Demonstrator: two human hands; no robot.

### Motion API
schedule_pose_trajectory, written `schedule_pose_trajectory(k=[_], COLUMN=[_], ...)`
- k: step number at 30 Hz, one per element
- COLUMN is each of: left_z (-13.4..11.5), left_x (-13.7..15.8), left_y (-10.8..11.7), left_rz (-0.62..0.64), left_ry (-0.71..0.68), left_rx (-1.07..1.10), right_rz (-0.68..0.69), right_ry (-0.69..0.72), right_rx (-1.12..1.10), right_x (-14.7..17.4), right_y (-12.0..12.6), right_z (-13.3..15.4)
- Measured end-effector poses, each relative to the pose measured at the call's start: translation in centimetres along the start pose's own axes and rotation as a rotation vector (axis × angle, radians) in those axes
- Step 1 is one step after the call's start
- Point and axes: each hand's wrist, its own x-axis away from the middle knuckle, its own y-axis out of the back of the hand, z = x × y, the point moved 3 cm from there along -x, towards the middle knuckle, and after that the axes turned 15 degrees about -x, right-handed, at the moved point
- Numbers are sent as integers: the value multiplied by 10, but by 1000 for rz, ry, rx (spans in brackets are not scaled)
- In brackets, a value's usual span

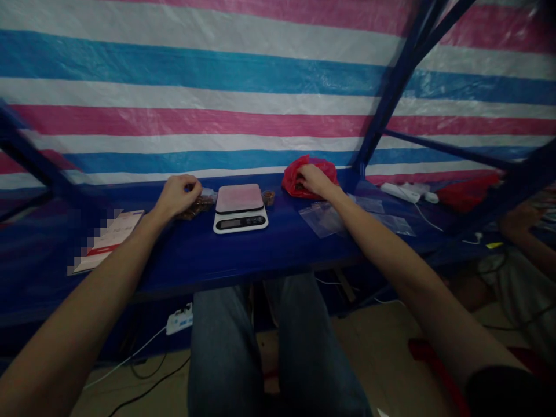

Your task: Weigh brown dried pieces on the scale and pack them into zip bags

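My left hand [179,196] is on the left of the blue table, its thumb and forefinger curled together in a pinch. Whatever sits between those fingertips is too small to make out. Just beneath and beside it lies a clear plastic bag with brown contents [200,204]. My right hand [313,178] reaches into a crumpled red plastic bag [329,168], fingers curled downward and their tips hidden inside. Between the hands stands a white digital scale [238,200] with a pinkish-looking platform. A small round container with brown contents [268,198] is at the scale's right side.
Flat clear zip bags [319,220] lie below my right forearm. A printed sheet [113,237] is at the left. Blue frame posts [382,104] and a striped sheet [217,75] bound the table. Farther right are white cables, another red bag [467,193] and another person's arm [527,231].
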Motion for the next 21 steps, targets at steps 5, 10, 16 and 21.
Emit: schedule_pose_trajectory(k=[5, 10, 16, 21], left_z=[-3, -2, -3, -1], left_x=[-1, -1, 0, 0], left_y=[-1, -1, 0, -2], left_rz=[4, 7, 5, 0], left_ry=[3, 5, 37, 23], left_rx=[3, 12, 44, 50], right_rz=[-50, -53, -139, -28], right_ry=[-15, 10, 50, 90], right_rx=[20, 7, 49, -60], right_x=[0, 2, -1, -2], right_y=[13, 25, 32, 14], right_z=[-3, 0, -8, -21])
